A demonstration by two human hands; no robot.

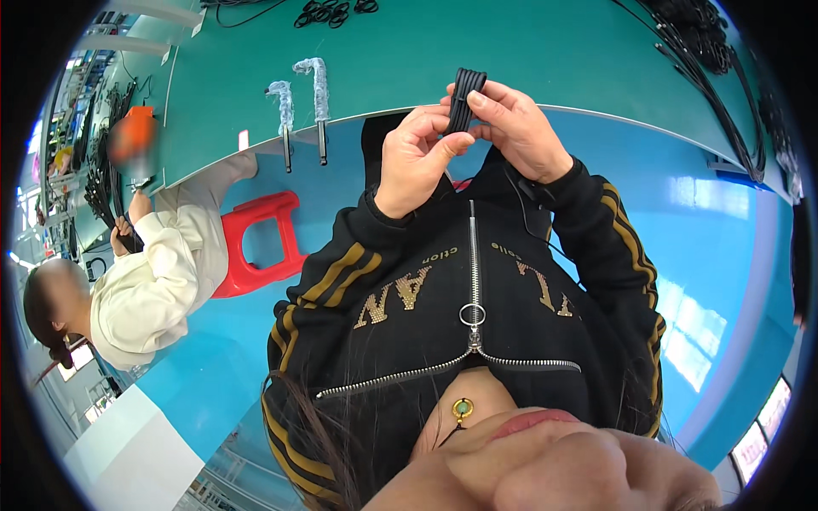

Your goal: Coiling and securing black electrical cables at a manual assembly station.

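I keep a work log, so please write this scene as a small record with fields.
Held item: black cable bundle, folded into loops
Left grip: at the bundle's lower end
Right grip: thumb on the bundle's face
Surface ahead: green table
Left of hands: two partly wrapped rods
Farther left: red stool, co-worker in white top

black jacket [426,332] | sleeves [605,247] with gold stripes | silver ring-pull zipper [473,255] | green-centred gold pendant [462,409]

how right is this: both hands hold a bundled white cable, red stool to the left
Wrong colour: in the head view, the left hand and right hand hold a bundled black cable, not white, with a red stool to the left.
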